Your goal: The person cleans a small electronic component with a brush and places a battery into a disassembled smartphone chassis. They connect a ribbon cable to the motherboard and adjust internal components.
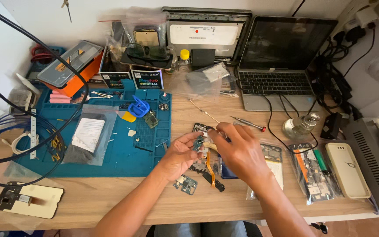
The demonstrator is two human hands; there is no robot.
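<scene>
A blue work mat, an orange case, an orange ribbon cable, a cream phone cover.

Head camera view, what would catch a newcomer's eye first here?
At the middle of the wooden desk, the left hand and right hand pinch a small green circuit board with an orange flex cable dangling. A large blue silicone work mat lies left; an open grey laptop stands behind.
</scene>
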